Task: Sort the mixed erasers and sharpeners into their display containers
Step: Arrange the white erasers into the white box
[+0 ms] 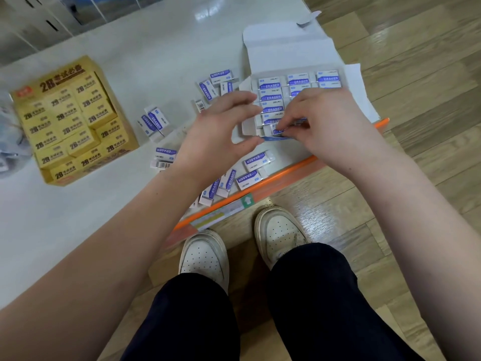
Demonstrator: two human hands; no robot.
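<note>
White worktop [156, 61] over a plank floor. Right hand [325, 121] pinches a blue eraser [277, 130] at the near row of the display box [286, 48]; it should be seated flat, label matching its neighbours. Left hand [221, 128], grip open, brackets the box corner. Loose erasers [256, 158] crowd the near edge; a yellow 2B box [73, 118] stands well apart.

Table [145, 58]: left box [130, 138] sits at left, full of erasers [67, 115]. Right box [286, 48] is at the right edge, lid folded back behind it, rows of erasers [270, 96] inside. Loose erasers [153, 121] lie between the boxes and along the near edge; left hand [216, 134] and right hand [325, 121] are over the right box's near-left corner.
</note>
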